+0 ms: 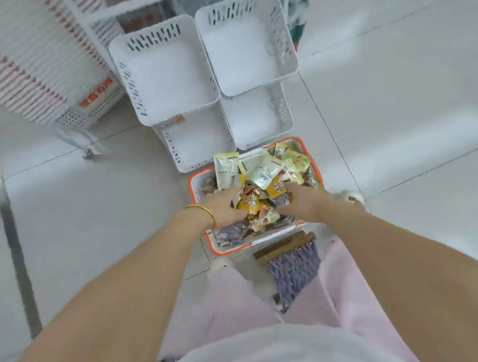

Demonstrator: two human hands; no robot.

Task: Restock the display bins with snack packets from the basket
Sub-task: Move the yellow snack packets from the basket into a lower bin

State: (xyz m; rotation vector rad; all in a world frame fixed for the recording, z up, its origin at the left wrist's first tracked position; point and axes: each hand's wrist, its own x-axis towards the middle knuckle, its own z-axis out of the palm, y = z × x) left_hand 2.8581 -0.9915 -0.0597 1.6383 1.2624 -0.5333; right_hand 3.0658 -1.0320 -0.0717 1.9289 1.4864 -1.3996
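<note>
white tile floor, both hands deep in the basket

pale glossy floor tiles fill the view, thin dark grout lines crossing them on the slant. off to the left stands a rack packed with red-and-white striped packs, blurred. down on the floor sits the basket, white with an orange rim, its long axis running from near-left to far-right across the view, one long side turned toward the bins. four white slotted display bins stand just beyond it in two stepped tiers, the upper pair overhanging the lower pair. the bins look almost bare; only a hint of a packet shows at the back edge of the lower left one.

now the hands. the left hand, gold bangle on the wrist, comes in from the left, and the right hand from the right. both curl fingers and thumb round a clump of yellow packets in the middle of the heap. behind the clump, pale cream packets stand on edge, tilted, tops pointing away toward the bins. purple packets lie flat at the basket's near end.

just beside the basket, on the near side, a purple-striped bundle lies against pink trousers.
</note>
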